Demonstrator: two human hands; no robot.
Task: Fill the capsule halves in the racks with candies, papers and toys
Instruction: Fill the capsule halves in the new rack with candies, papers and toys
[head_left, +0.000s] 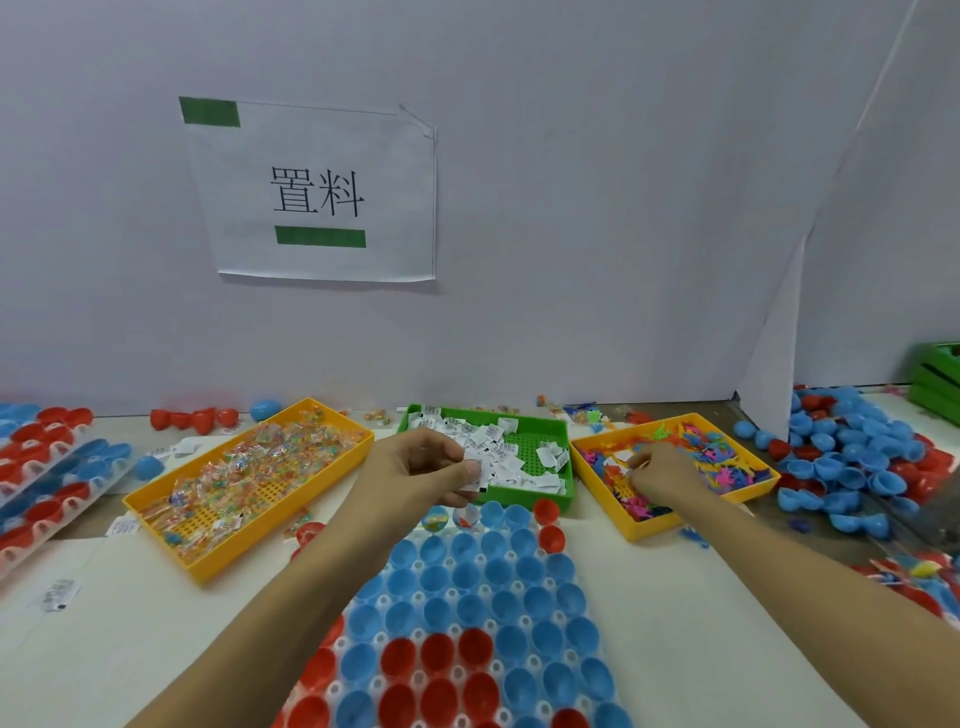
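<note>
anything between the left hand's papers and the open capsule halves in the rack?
Nothing visible. The left hand holds paper slips at the green tray's front edge, just above the rack; the blue halves below sit open and uncovered.

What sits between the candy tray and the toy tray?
Head view: the green tray of paper slips, with the left hand holding slips over its near left corner.

Packing workstation: partitioned bench, posted sign (317, 192), sorted parts trays (249, 488).

pale lilac partition wall (571, 208), taped paper sign (317, 192) with green strips, white tabletop (130, 623)
</note>
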